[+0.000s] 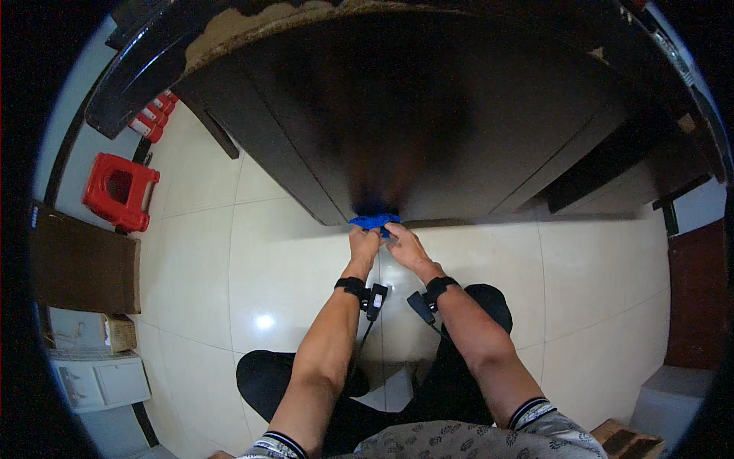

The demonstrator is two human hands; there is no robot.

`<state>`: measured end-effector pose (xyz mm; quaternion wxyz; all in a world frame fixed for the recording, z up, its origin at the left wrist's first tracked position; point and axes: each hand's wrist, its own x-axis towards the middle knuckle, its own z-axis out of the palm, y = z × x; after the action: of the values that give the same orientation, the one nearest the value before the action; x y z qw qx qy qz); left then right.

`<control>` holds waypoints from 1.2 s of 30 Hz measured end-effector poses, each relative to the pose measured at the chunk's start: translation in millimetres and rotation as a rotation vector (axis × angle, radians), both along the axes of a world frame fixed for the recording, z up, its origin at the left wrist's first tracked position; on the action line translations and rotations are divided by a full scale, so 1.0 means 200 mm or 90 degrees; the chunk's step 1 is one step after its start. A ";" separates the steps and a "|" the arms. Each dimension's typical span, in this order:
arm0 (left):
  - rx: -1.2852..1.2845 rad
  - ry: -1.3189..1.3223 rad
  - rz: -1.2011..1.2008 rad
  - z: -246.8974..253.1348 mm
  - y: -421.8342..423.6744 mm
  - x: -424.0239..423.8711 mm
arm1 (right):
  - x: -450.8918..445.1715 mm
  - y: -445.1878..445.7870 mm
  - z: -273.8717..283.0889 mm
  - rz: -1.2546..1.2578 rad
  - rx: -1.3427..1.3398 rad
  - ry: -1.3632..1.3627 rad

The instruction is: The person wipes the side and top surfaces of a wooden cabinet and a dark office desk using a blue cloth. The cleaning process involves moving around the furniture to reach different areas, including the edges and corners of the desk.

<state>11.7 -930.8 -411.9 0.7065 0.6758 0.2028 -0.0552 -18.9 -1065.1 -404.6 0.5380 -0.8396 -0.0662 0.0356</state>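
Note:
A bunched blue cloth (375, 221) lies against the lower edge of a dark wooden furniture panel (401, 137), low over the tiled floor. My left hand (364, 242) grips it from the left, and my right hand (405, 244) grips it from the right, the two almost touching. The fingertips are partly hidden in the cloth. Each wrist wears a black strap with a small cabled device. A blurred blue reflection shows on the glossy panel just above the cloth.
At the left are a red plastic stool (120, 192), red-lidded jars (150, 123), a brown box (86, 264), a woven basket (120, 334) and a white drawer unit (106, 381). The furniture's dark top edge (132, 69) juts out overhead. A cardboard box (625, 440) stands lower right.

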 end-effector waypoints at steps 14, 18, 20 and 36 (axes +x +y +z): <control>0.228 -0.441 0.008 1.40 -0.27 -0.08 | -0.02 -0.26 1.29 -0.195 -0.040 -0.411; 0.299 -0.668 0.083 1.82 -0.33 -0.06 | 0.00 -0.28 1.66 -0.222 -0.002 -0.575; 0.282 -0.703 0.088 1.89 -0.35 -0.06 | 0.01 -0.29 1.73 -0.230 -0.001 -0.640; 0.259 -0.270 0.001 0.46 -0.27 -0.02 | -0.02 -0.15 0.35 -0.210 0.119 -0.069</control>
<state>8.0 -984.5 -319.1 0.5831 0.7999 0.0582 0.1293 -23.0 -1095.1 -334.4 0.6080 -0.7860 0.0402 -0.1043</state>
